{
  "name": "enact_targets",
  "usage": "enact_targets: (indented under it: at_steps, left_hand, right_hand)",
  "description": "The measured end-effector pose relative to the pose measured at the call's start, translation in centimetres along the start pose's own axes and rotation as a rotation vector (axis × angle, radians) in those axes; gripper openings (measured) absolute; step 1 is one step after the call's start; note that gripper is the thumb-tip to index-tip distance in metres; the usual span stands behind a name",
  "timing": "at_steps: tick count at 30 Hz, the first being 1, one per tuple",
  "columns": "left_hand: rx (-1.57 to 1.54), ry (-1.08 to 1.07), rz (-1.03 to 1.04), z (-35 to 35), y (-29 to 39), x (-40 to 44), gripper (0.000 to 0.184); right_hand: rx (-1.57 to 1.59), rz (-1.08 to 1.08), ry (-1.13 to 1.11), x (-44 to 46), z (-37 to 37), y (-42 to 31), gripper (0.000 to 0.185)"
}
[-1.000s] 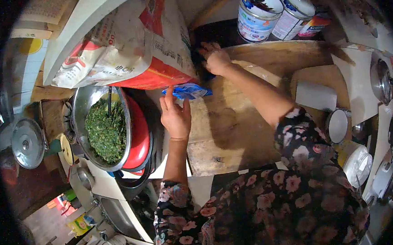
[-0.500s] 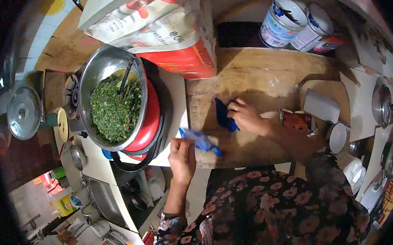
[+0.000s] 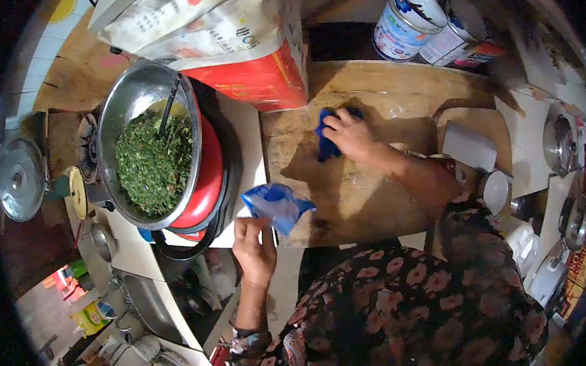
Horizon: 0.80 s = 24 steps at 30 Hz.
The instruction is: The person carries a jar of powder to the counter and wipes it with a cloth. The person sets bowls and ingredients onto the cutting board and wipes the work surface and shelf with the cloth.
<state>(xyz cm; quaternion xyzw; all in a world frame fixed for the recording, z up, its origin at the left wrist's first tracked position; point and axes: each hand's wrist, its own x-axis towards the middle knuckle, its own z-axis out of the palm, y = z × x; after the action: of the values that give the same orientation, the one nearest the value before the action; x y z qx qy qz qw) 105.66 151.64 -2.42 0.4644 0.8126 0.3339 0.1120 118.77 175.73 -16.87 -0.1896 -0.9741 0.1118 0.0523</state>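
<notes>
My left hand [image 3: 254,254] pinches a blue and white plastic packet [image 3: 280,208] by its corner, over the near left edge of the wooden board [image 3: 390,210]. My right hand [image 3: 352,137] presses a dark blue cloth [image 3: 328,146] against the board, fingers closed on it. Left of the board, a steel bowl [image 3: 198,132] full of chopped greens [image 3: 152,165] rests on a red appliance [image 3: 212,175], with a dark handle [image 3: 169,104] sticking up from the greens.
A large red and white sack [image 3: 258,76] stands behind the board's left part. Two tins [image 3: 404,25] are at the back right. A white rectangular tray [image 3: 469,145] and a white cup [image 3: 495,191] sit at the right. A metal lid [image 3: 21,179] is far left.
My right hand has come from the dark gap at the back onto the board with the blue cloth. My left hand has moved nearer my body, bringing the packet away from the sack.
</notes>
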Motion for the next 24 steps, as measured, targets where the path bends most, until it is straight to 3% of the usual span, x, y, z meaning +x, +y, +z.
enact_targets:
  at_steps: [3, 5, 9, 12, 15, 17, 18, 19, 21, 24]
  left_hand:
    - [-0.101, 0.051, 0.033, 0.9, 0.1, 2.5, 0.017]
    - [-0.053, 0.073, 0.084, 1.3, 0.4, 4.4, 0.016]
    - [0.024, 0.104, 0.233, 2.2, 0.5, 8.2, 0.014]
    - [0.021, 0.104, 0.244, 3.7, 0.5, 10.6, 0.012]
    - [0.045, 0.168, 0.293, 5.6, -1.0, 12.8, 0.012]
    - [0.088, 0.188, 0.341, 6.7, -2.4, 13.8, 0.013]
    - [0.078, 0.195, 0.341, 7.2, -2.7, 14.0, 0.013]
    - [0.062, 0.194, 0.343, 7.5, -2.9, 14.1, 0.013]
    - [0.096, 0.158, 0.310, 8.0, -3.3, 13.9, 0.013]
    - [0.083, 0.147, 0.278, 8.1, -2.9, 13.8, 0.015]
  right_hand:
    - [0.104, -0.043, -0.075, -1.1, -2.3, 3.1, 0.026]
    - [0.595, 0.451, -0.285, 1.1, -4.0, 3.9, 0.023]
    - [0.081, 0.365, 0.088, 6.3, -4.6, 7.8, 0.031]
    - [-0.045, 0.487, 0.177, 5.9, -1.2, 7.0, 0.032]
    - [0.013, 0.369, 0.090, 1.7, 0.6, 4.0, 0.033]
    - [0.013, 0.296, 0.183, -5.6, 1.2, -0.5, 0.031]
    - [-0.164, 0.250, 0.268, -10.0, 3.5, -2.6, 0.019]
    - [0.023, 0.291, 0.051, -13.5, 0.9, -5.1, 0.020]
    - [0.194, 0.301, 0.011, -21.4, -0.6, -8.1, 0.027]
    - [0.163, 0.550, -0.351, -29.8, -2.4, -11.1, 0.035]
